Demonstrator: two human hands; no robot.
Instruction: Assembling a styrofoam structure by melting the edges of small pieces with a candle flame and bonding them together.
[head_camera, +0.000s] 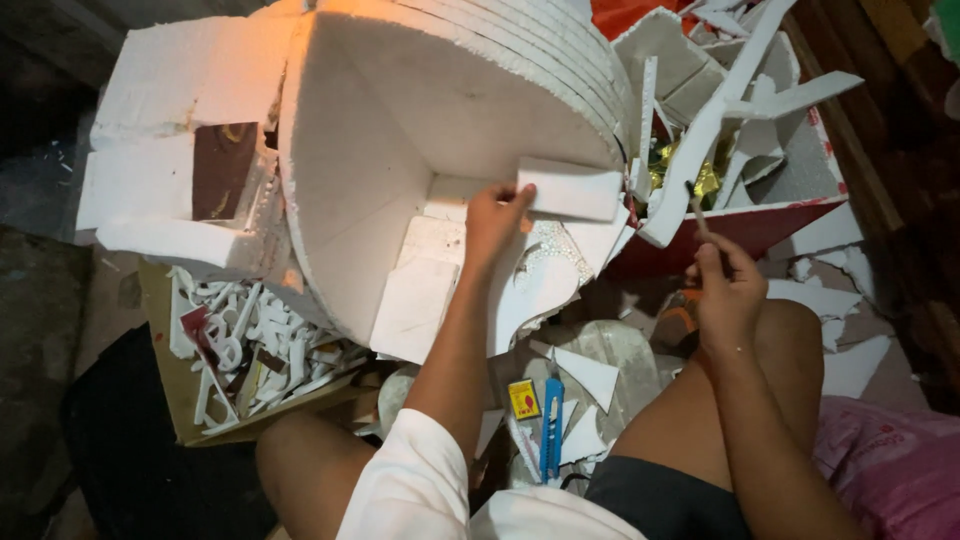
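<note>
My left hand (492, 222) grips a white foam block (572, 190) and holds it against the inside of a large curved foam structure (400, 130). My right hand (725, 285) rests on my right knee and holds a thin stick-like tool (697, 210), its tip pointing up toward the foam scraps. Flat foam panels (430, 290) lie under the block and my left wrist.
A red-edged box (760, 225) full of foam offcuts and gold foil stands at the right. A cardboard tray (200, 400) of cut foam shapes lies at the left. A blue utility knife (551, 425) and a small yellow box (523, 398) lie between my knees. Pink cloth (890, 460) is at the lower right.
</note>
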